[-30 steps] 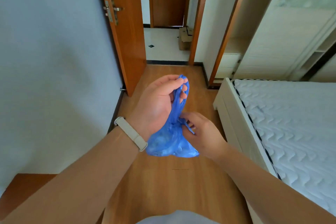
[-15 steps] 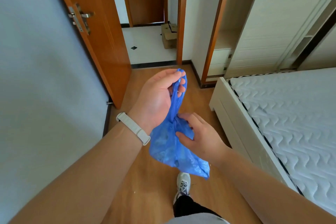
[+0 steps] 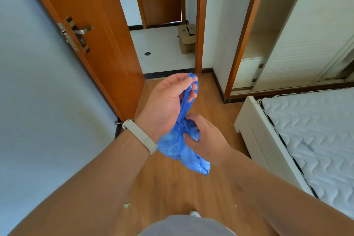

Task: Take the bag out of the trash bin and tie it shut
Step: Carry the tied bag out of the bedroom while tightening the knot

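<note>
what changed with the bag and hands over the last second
The right hand shifted its fingers from the knot area onto the bag's neck. The blue bag swung, and its loose bottom now trails toward the bed. The view advanced toward the doorway. Unchanged: the left hand holds the handles up, and both hands keep hold of the bag.

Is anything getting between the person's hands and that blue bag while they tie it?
Nothing visible does. The left hand grips the twisted top of the thin blue plastic bag, and the right hand pinches its neck directly, in mid-air above the wooden floor.
</note>
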Demonstrator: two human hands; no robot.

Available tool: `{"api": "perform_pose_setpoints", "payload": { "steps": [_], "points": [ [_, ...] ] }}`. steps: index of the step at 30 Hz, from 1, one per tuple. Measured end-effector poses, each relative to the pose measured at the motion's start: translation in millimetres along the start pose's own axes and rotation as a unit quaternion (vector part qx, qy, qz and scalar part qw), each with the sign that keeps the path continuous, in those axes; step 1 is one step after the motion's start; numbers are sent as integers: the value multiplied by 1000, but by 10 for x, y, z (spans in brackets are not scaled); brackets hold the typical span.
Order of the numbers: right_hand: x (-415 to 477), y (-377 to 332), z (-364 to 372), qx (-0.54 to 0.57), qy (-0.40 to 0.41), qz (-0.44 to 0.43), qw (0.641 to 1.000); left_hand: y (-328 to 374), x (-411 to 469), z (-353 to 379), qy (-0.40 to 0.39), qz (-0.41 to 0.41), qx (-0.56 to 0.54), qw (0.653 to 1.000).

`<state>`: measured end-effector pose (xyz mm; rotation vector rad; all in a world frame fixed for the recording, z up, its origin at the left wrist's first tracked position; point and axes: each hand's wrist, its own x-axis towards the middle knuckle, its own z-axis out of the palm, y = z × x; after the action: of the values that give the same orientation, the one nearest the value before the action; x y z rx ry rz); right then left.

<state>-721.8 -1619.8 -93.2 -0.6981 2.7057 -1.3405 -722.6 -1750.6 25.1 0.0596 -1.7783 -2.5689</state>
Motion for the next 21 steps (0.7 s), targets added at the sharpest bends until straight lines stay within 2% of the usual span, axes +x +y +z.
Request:
{"api": "perform_pose_setpoints", "payload": {
  "steps": [4, 10, 17, 21],
  "points": [
    [571, 1, -33, -18, 5, -4, 1000, 164, 495, -167, -10, 15, 22, 1000],
    [1363, 81, 113, -33, 19, 5, 999, 288, 1275, -581, -26, 25, -7, 999],
    [2492, 112, 522, -36, 50, 36, 997, 462, 2383, -1365, -69, 5, -36, 997],
    [3202, 16, 838, -31, 62, 57, 996, 665, 3050, -1928, -98, -13, -7, 995]
  ]
}}
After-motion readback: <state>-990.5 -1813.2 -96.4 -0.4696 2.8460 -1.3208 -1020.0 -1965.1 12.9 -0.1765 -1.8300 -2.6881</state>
